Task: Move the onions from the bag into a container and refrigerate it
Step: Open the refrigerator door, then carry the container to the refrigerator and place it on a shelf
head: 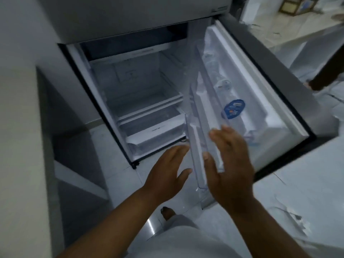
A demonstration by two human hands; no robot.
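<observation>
No onions, bag or container can be made out anywhere in view, so where they lie cannot be told; what shows is the refrigerator (134,86) with its lower compartment standing open and its shelves bare. Inside, a glass shelf (147,101) sits above a clear crisper drawer (152,127) at the bottom of the cabinet. The refrigerator door (260,94) is swung wide to the right, its inner side facing up toward the camera, and clear door bins (202,116) run along its inner edge. In the door pocket lie water bottles (232,108), one with a blue oval label; the picture is blurred there and their number is hard to tell. The right hand (229,161) is spread open with fingers apart, its thumb lying on the near end of the door bins and its fingers reaching over their rim; it grips nothing firmly that can be seen. The left hand (167,170) is also open and flat, palm turned toward the door bins, fingertips just beside their lower edge, holding nothing. Both bare forearms come in from the bottom of the frame over a pale garment. Below the left hand a bare foot (167,213) stands on the glossy tiled floor (104,146). A grey wall (20,108) rises along the left side.
</observation>
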